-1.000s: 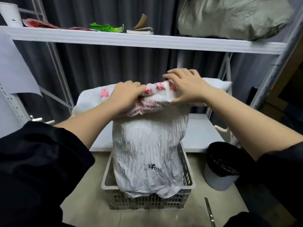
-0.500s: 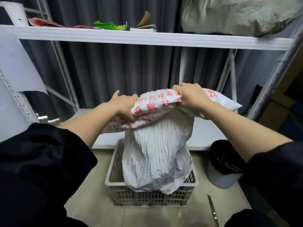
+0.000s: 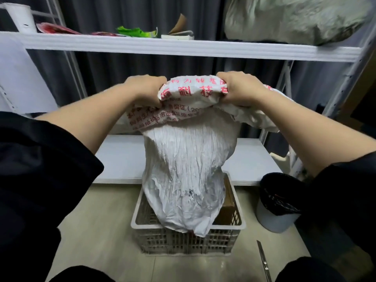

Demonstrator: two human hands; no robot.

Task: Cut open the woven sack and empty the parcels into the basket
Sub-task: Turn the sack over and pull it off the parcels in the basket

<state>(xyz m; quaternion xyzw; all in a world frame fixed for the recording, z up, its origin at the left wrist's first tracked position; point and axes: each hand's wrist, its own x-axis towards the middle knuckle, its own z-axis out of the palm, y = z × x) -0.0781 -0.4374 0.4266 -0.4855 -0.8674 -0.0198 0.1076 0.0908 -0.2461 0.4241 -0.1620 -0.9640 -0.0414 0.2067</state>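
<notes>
Both hands, the left hand [image 3: 146,89] and the right hand [image 3: 240,88], grip the upturned sack [image 3: 189,169] by its bunched end; below them its mouth hangs in the basket [image 3: 237,224]. Cutting seems done; a brown parcel [image 3: 227,208] has dropped, with emptying unfinished.

White woven sack [image 3: 189,165] with red print, held upended over a pale slatted basket [image 3: 237,224] on the tiled floor; its lower end hangs inside the basket. Left hand [image 3: 146,90] and right hand [image 3: 240,88] each grip the bunched upper end. Brown parcel [image 3: 225,210] showing in the basket's right side. Black-lined bin [image 3: 278,202] to the right; blade tool [image 3: 263,259] lying on the floor. White shelving [image 3: 162,45] behind, carrying a grey sack [image 3: 295,17].
</notes>
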